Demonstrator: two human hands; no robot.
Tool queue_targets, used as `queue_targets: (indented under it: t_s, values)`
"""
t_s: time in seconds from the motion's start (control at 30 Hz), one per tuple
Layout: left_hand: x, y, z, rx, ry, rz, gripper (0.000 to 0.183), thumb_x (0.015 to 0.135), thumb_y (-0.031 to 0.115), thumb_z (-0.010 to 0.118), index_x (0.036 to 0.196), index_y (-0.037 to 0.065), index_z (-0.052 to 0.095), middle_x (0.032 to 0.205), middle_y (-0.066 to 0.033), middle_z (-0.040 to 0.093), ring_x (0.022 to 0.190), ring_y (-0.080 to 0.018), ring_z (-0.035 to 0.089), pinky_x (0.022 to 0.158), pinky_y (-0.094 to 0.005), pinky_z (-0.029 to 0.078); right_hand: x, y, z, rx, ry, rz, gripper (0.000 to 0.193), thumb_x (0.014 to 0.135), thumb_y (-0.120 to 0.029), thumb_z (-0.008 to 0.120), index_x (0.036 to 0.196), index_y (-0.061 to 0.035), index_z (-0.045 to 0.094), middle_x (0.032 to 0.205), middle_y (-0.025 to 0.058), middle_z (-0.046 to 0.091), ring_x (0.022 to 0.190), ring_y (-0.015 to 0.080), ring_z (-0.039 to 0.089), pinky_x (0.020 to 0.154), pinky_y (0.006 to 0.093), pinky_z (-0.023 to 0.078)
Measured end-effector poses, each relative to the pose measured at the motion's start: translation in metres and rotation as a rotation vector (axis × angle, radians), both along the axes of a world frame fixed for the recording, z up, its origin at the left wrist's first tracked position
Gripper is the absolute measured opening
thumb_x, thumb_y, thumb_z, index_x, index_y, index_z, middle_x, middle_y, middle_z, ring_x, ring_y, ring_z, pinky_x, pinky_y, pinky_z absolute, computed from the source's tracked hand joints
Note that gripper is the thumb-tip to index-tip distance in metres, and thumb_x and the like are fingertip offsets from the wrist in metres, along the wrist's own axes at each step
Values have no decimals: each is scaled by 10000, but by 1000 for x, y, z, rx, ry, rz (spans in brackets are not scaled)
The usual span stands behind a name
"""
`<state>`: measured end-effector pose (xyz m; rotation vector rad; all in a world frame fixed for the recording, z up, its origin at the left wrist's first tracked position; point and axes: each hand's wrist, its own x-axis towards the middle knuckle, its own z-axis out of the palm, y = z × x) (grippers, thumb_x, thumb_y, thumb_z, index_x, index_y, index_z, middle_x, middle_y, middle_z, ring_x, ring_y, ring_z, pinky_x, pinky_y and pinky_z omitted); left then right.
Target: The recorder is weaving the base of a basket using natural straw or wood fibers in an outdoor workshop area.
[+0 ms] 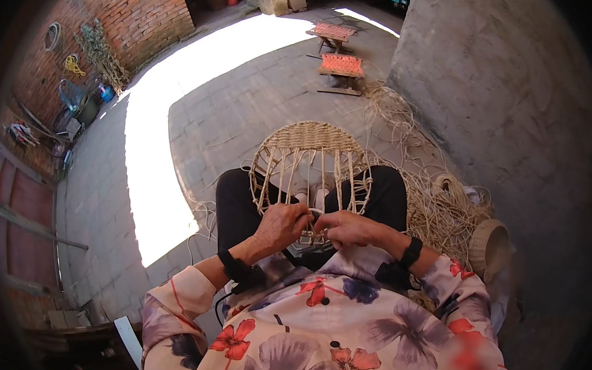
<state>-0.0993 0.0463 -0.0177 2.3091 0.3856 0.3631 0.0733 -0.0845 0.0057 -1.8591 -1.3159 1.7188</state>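
Weaving step: your left hand (282, 226) and right hand (348, 228) pinch pale straw strands at rim of half-woven round straw basket frame (310, 160), fingers closed. Next move probably needs taut strand.

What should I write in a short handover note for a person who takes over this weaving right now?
Left hand: closed on the near rim of the half-woven basket.
Right hand: pinches a strand at the same rim.
The basket lies on the lap, woven base pointing away.
Done: the base and upright ribs.
Left: the sides between the ribs are open.
Loose straw cord is piled at the right, beside a finished basket.
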Motion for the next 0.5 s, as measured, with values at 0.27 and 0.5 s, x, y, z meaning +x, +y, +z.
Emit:
queue_targets:
  t_s: [0.27,0.5]
  values:
    - [22,17,-7,327,38,-14,153,807,209,653,788,57,647,696,-166,650,663,-369,651,599,-466,499,-16,-23,-33,729,-371,71,415,831,-96,521,1241,-40,548,690,184,641,657,360,652,635,467,511]
    - [28,15,-5,312,-70,34,138,819,198,661,813,60,657,712,-145,653,669,-342,654,596,-445,495,-28,-29,-27,690,-359,96,494,857,-87,541,1339,13,495,733,200,620,641,345,632,612,432,515]
